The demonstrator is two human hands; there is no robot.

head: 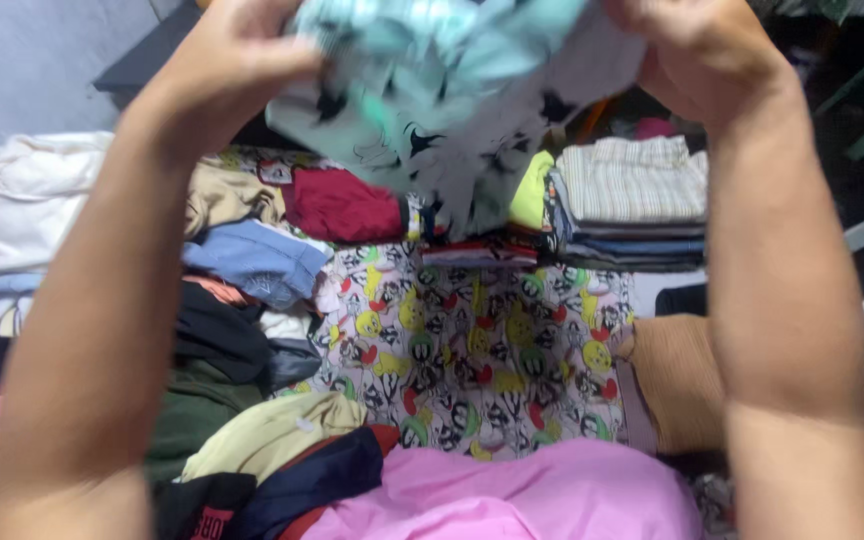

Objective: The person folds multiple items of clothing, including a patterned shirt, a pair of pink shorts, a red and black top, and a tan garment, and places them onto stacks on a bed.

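Both my hands are raised near the top of the view, holding up a light mint-green garment with dark printed shapes (442,90). My left hand (227,65) grips its left side and my right hand (697,55) grips its right side. The cloth is bunched and blurred, hanging above a bed covered by a cartoon-print sheet (482,350). My forearms run down both sides of the view.
A stack of folded clothes (627,205) sits at the back right. Loose garments are piled at the left: white (22,195), blue (257,260), dark green (192,415), maroon (337,205). A pink cloth (532,495) lies near me, a tan cushion (677,380) at right.
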